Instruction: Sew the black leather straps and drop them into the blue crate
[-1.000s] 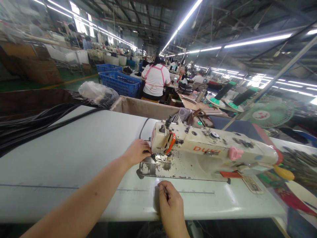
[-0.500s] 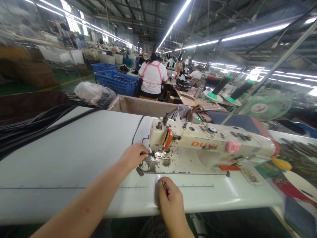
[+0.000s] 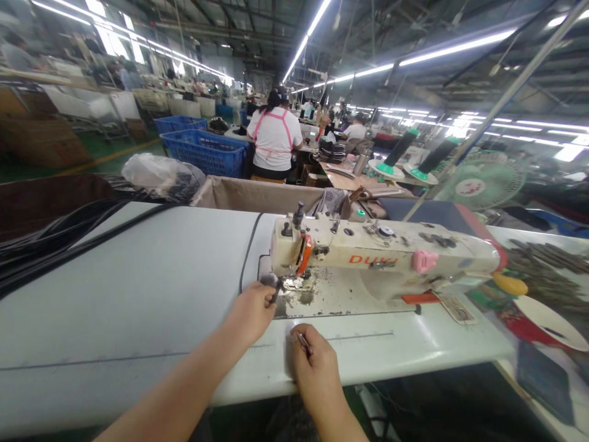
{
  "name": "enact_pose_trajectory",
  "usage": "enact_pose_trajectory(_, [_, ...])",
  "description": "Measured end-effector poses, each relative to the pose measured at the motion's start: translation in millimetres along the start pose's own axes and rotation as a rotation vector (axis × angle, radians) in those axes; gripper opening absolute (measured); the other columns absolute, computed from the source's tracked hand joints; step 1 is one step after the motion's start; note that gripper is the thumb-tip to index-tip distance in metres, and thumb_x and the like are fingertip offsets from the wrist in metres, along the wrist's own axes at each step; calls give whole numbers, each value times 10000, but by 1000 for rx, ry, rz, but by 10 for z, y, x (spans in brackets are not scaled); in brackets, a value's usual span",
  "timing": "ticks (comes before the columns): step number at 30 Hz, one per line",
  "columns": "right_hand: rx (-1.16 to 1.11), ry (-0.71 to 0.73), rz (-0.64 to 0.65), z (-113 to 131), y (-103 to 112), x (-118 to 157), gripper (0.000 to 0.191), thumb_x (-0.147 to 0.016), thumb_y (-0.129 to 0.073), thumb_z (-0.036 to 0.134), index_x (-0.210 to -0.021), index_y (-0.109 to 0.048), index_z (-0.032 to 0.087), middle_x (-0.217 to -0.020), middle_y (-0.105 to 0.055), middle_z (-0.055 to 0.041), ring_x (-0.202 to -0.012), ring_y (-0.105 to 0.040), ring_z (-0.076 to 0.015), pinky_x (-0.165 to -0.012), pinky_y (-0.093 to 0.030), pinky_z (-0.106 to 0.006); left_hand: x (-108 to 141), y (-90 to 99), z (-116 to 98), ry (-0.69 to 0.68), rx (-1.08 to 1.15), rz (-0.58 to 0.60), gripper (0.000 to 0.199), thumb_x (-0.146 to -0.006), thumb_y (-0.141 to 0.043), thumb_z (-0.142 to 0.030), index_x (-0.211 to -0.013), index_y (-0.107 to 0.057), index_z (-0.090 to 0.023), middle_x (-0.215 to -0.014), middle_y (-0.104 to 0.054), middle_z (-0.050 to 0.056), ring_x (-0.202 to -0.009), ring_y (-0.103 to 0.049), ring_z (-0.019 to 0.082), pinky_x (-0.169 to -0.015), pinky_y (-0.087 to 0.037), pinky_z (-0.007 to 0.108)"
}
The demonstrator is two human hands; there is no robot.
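Observation:
My left hand [image 3: 255, 310] is closed in a pinch on a thin black strip [image 3: 278, 288], just left of the presser foot on the sewing machine [image 3: 340, 252]. A black cord-like length [image 3: 249, 252] curves over the table behind that hand; whether it is the same piece, I cannot tell. At the table's front edge, below the machine bed, my right hand [image 3: 317, 362] is curled around a small slim metal tool [image 3: 304, 344]. Only part of that tool shows between thumb and fingers, so its exact kind is hidden.
Long black strips [image 3: 92, 245] lie across the left of the white table [image 3: 138, 294]. Behind it are a beige fabric-lined bin [image 3: 262, 195] and blue crates [image 3: 207, 153]. A co-worker [image 3: 275, 138] sits beyond. Thread cones [image 3: 398, 150] and a fan [image 3: 483, 181] stand at right.
My left hand has come slightly nearer to me, away from the needle area, with the black strip. My right hand stays near the table edge. The view has shifted a little.

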State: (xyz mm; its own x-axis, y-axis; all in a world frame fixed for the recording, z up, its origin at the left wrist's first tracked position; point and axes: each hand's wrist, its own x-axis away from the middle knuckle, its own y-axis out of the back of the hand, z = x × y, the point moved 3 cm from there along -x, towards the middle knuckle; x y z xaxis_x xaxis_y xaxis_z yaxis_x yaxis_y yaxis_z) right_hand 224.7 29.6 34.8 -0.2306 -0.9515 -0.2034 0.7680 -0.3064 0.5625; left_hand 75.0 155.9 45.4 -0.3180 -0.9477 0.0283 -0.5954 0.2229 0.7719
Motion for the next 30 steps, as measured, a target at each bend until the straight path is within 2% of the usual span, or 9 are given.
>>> enact_pose_trajectory(7, [-32, 1, 5, 71, 25, 12, 216, -926, -468, 213, -897, -682, 223, -721, -679, 4, -659, -616, -159, -628, -418, -241, 88, -136, -93, -6, -39, 47, 295, -833, -649, -133, -1109, -735, -190, -1159, -704, 101, -869, -722, 176, -826, -568, 271])
enact_pose_trajectory(11, [-41, -31, 36, 112, 44, -4, 218, -911, -465, 185, -908, -680, 216, -751, -679, 2, -697, -624, -159, -655, -420, -240, 87, -159, -98, -45, -66, 80, 321, -888, -631, -258, -1197, -697, -198, -1151, -705, 111, -857, -726, 194, -814, -567, 287])
enact_pose_trajectory(14, [-81, -52, 61, 134, 71, -14, 206, -941, -479, 222, -891, -679, 214, -742, -666, 7, -690, -599, -153, -651, -409, -240, 127, -191, -82, -46, -69, 127, 375, -906, -560, -207, -1269, -655, -202, -1130, -710, 101, -773, -726, 166, -697, -554, 242])
enact_pose_trajectory(17, [-140, -44, 97, 129, 127, 14, 235, -985, -513, 318, -869, -687, 210, -722, -642, 13, -671, -561, -148, -645, -402, -243, 231, -222, -70, -30, -54, 224, 566, -889, -536, -166, -1455, -516, -181, -1227, -684, 122, -716, -724, 147, -573, -531, 218])
enact_pose_trajectory(19, [-185, -32, 114, 96, 185, 69, 271, -1000, -532, 382, -882, -702, 207, -725, -631, 12, -669, -542, -147, -642, -401, -246, 315, -210, -94, -69, -114, 261, 707, -847, -601, -188, -1532, -429, -167, -1344, -642, 165, -878, -753, 202, -697, -582, 256])
enact_pose_trajectory(22, [-255, -58, 93, -23, 298, 205, 330, -1004, -549, 466, -893, -718, 206, -721, -608, 13, -653, -509, -147, -619, -393, -250, 421, -154, -168, -145, -289, 266, 770, -808, -672, -246, -1534, -436, -151, -1468, -567, 217, -1138, -714, 314, -948, -571, 366])
enact_pose_trajectory(26, [-315, -164, -8, -269, 452, 443, 429, -972, -575, 571, -800, -706, 202, -650, -528, 24, -606, -450, -145, -573, -358, -257, 493, -93, -246, -181, -353, 259, 751, -791, -725, -303, -1489, -488, -157, -1470, -549, 211, -1229, -667, 343, -1009, -546, 387])
enact_pose_trajectory(30, [-370, -337, -159, -576, 598, 690, 492, -898, -630, 670, -790, -714, 198, -605, -483, 28, -563, -399, -143, -537, -335, -269, 492, -75, -249, -255, -317, 141, 769, -736, -835, -375, -1412, -542, -155, -1412, -563, 187, -1302, -595, 360, -1116, -491, 435])
